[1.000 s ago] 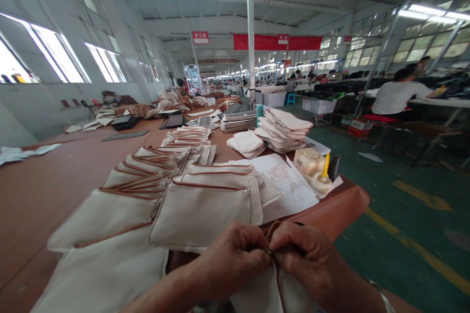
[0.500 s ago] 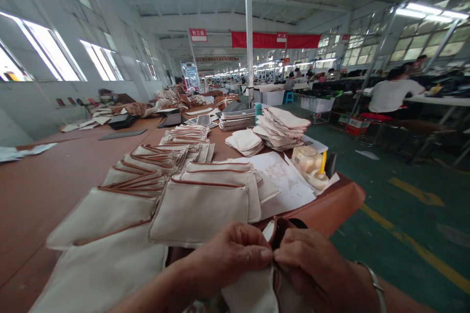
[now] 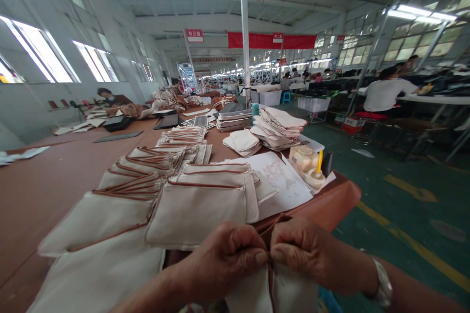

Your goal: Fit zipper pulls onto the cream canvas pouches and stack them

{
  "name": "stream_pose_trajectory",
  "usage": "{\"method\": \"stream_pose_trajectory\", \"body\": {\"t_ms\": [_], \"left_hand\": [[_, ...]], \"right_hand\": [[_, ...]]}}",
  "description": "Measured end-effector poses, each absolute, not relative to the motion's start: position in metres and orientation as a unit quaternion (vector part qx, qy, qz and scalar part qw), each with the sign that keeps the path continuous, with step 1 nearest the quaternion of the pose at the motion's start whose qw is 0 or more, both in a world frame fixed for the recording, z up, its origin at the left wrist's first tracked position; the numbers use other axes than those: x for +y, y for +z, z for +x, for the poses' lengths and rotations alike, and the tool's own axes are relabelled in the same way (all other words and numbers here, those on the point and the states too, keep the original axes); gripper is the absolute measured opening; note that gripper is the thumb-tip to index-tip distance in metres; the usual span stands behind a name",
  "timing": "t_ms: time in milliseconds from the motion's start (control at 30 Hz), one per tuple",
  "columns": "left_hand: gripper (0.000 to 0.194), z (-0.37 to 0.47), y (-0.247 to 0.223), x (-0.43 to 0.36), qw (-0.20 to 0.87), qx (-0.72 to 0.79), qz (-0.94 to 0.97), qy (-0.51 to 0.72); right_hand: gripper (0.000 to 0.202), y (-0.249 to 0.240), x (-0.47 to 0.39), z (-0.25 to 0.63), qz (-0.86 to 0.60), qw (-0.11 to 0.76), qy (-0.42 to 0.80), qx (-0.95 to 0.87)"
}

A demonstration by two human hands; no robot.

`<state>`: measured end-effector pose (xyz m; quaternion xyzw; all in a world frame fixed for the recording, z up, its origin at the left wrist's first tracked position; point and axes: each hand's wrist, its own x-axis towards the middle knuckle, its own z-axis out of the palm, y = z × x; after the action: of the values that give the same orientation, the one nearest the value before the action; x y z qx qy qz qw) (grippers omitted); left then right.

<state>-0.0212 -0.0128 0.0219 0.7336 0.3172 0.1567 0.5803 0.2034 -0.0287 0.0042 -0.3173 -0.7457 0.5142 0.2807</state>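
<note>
At the bottom centre, my left hand [image 3: 229,259] and my right hand [image 3: 312,252] meet with thumbs and curled fingers pinching a cream piece with brown edging [image 3: 253,291]. Its two cream parts hang below my fingers, either side of a brown seam, and brown material shows behind my knuckles. Just beyond my left hand lies a cream pouch with a brown top edge [image 3: 198,210], resting on similar ones. More cream pouches [image 3: 106,215] fan out to the left in an overlapping row. A bracelet is round my right wrist.
The brown table [image 3: 77,161] ends at the right above a green floor. On it are white paper [image 3: 281,181], a glue container with a yellow piece [image 3: 304,159], stacked cream pieces [image 3: 279,129] and dark panels [image 3: 235,120]. A person in white [image 3: 385,93] sits at the right.
My right hand has turned and curled more tightly, its knuckles now higher beside my left hand. The cream piece hangs more spread below, and the view has shifted slightly.
</note>
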Motion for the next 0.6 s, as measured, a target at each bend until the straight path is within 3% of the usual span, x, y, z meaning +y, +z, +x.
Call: {"method": "stream_pose_trajectory", "body": {"t_ms": [133, 333, 500, 600], "left_hand": [[0.046, -0.016, 0.01, -0.017, 0.657, 0.322, 0.646, 0.218], [0.046, -0.017, 0.002, -0.011, 0.661, 0.299, 0.65, 0.226], [0.065, -0.023, 0.013, -0.006, 0.706, 0.315, 0.595, 0.219], [0.05, -0.021, 0.015, -0.008, 0.725, 0.316, 0.577, 0.202]], "right_hand": [[0.034, -0.007, -0.032, 0.202, -0.313, 0.322, 0.52, -0.727], [0.038, -0.01, -0.031, 0.208, -0.307, 0.323, 0.541, -0.713], [0.039, -0.008, -0.032, 0.211, -0.319, 0.338, 0.493, -0.736], [0.039, -0.007, -0.032, 0.209, -0.327, 0.332, 0.479, -0.744]]}}
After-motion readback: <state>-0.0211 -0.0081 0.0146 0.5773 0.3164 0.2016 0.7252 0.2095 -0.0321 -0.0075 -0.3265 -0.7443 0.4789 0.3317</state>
